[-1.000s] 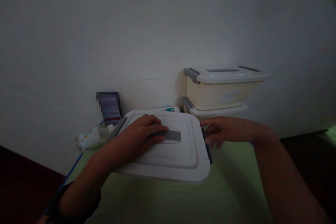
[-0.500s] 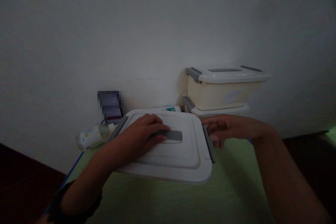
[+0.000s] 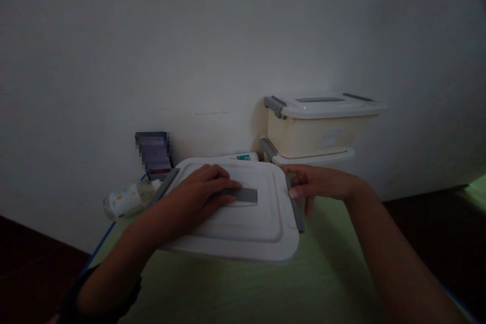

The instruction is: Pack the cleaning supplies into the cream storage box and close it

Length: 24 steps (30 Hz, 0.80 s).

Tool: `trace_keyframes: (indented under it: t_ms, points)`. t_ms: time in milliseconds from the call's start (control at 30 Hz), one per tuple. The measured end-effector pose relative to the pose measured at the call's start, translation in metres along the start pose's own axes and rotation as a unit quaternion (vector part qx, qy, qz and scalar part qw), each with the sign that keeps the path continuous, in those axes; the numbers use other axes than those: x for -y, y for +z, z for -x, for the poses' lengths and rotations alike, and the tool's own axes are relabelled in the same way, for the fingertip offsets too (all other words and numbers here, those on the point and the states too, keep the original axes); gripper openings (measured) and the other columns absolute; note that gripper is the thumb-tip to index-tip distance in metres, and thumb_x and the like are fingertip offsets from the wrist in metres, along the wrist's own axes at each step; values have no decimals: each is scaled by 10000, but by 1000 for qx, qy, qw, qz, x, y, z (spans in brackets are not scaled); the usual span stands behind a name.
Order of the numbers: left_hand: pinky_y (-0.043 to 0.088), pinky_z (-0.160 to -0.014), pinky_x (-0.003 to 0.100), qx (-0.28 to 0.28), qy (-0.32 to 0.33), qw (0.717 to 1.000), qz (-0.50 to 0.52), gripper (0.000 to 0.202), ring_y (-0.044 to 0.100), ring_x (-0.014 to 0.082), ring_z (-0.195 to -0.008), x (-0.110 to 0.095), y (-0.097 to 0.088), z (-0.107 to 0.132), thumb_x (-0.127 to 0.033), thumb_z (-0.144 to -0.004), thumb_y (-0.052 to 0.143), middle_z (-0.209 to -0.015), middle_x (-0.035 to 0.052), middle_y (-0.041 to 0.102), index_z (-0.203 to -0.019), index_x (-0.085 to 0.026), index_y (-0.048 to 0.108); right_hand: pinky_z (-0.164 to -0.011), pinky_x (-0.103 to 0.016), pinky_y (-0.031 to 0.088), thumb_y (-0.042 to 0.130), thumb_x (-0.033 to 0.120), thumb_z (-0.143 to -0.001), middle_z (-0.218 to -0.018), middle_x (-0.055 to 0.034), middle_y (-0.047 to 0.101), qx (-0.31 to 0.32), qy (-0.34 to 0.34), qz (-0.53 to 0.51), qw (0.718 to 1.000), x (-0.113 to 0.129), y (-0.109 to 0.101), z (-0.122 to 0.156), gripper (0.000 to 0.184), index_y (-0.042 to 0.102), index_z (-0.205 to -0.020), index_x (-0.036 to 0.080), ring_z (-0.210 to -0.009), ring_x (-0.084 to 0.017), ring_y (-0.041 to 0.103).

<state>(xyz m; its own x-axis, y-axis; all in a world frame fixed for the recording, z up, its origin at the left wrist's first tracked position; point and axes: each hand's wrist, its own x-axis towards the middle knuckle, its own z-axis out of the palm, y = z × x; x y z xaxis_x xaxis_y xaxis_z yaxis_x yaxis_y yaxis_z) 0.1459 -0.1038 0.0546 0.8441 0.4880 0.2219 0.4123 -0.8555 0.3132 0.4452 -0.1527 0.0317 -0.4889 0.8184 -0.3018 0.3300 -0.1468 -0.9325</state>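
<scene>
A white lid (image 3: 243,228) with a grey handle (image 3: 246,195) sits in front of me; whatever lies beneath it is hidden. My left hand (image 3: 205,187) lies across the lid, with fingers and thumb stretched out over the handle. At the lid's right edge is a grey latch (image 3: 296,212). The thumb and index finger of my right hand (image 3: 315,185) close on the far part of that latch, while its other fingers hang curled below. Another grey latch (image 3: 167,186) runs along the left edge, beside my left forearm.
Two cream storage boxes stand stacked against the wall at right back, the upper box (image 3: 315,134) with a white lid. A clear labelled bottle (image 3: 129,199) lies on the left. Behind it leans a pixelated screen (image 3: 154,154). A white tube (image 3: 246,157) lies behind the lid on the green table (image 3: 228,288).
My right hand has moved left, its thumb now against the right latch. That latch sits slightly closer to the lid. My left hand stays on the lid; the whole view has shifted a little.
</scene>
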Motion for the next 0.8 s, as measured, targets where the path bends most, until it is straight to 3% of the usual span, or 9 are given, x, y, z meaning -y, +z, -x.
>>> trace_keyframes:
  t_ms: [100, 233, 367, 533, 800]
  points:
    - [393, -970, 297, 10, 3, 1000, 4, 292, 534, 166, -1066, 1, 0, 0, -215, -927, 441, -1138, 30, 575, -1165, -250, 608, -552, -250, 561, 699, 342, -760, -893, -21, 650, -4, -14, -9, 1000, -1, 0, -2, 631, 387, -1288, 198, -729, -152, 667]
    - [393, -969, 291, 10, 2, 1000, 4, 305, 536, 165, -1058, 1, 0, -1, -213, -928, 433, -1139, 40, 567, -1177, -236, 609, -509, -230, 534, 682, 337, -778, -748, 32, 616, -12, -18, -11, 1000, 0, 2, -5, 527, 406, -1197, 177, -560, -108, 631]
    - [402, -960, 304, 10, 0, 1000, -2, 307, 537, 168, -1053, 3, 2, 0, -222, -927, 440, -1136, 32, 563, -1184, -269, 601, -435, -185, 462, 671, 360, -784, -729, 58, 564, -24, -28, 15, 999, 3, 5, -4, 440, 434, -1110, 182, -473, -58, 544]
    - [402, -957, 310, 8, 5, 1000, 4, 298, 537, 169, -1043, 3, 1, -1, -236, -931, 436, -1124, 30, 562, -1172, -282, 605, -398, -164, 405, 679, 395, -768, -653, 82, 530, -30, -25, 43, 998, 4, 5, -5, 502, 414, -1137, 182, -433, -45, 489]
    - [376, -971, 283, 13, 8, 1000, 2, 301, 526, 152, -1048, 5, 2, -1, -221, -937, 431, -1133, 28, 549, -1183, -268, 598, -423, -173, 426, 663, 383, -778, -705, 59, 518, -33, -30, 54, 998, 7, 6, -4, 514, 415, -1173, 168, -492, -56, 483]
